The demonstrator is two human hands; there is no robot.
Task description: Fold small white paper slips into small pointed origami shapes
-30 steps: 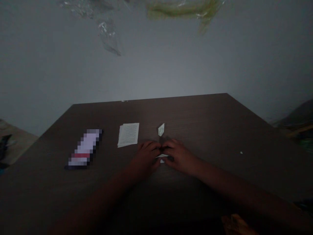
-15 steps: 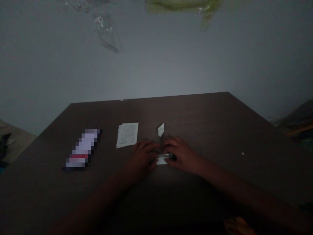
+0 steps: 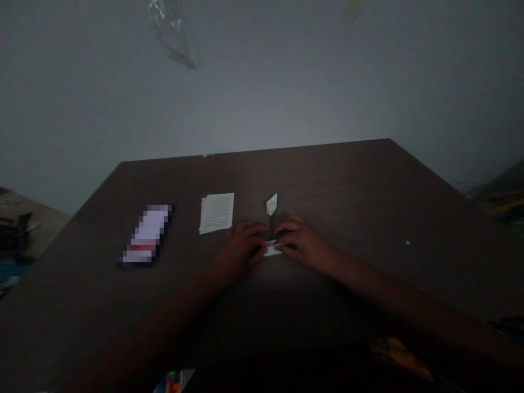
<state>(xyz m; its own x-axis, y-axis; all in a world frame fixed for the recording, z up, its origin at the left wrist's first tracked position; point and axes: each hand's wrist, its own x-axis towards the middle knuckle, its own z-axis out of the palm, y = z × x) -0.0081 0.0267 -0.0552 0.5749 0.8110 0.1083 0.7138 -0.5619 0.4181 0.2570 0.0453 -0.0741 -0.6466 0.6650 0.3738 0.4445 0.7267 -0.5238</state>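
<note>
A small piece of folded white paper (image 3: 272, 251) lies on the dark table between my hands. My left hand (image 3: 244, 246) grips its left end, fingers bent over it and the thumb at the near side. At the other end my right hand (image 3: 299, 240) holds the paper with thumb and fingers. Parts of the paper are hidden under the fingers. Just beyond my hands stands a small pointed folded paper shape (image 3: 271, 204), touched by neither hand.
A stack of printed paper sheets (image 3: 217, 212) lies beyond my left hand. Farther left is a phone (image 3: 147, 236) with a blurred screen. A tiny white scrap (image 3: 408, 242) lies on the right of the table (image 3: 352, 180). Behind it is a wall with a clear plastic bag (image 3: 172, 35).
The view has tipped downward, so the table sits higher in the picture. Both hands stay at the folded paper, and the right fingers have shifted slightly over its upper edge.
</note>
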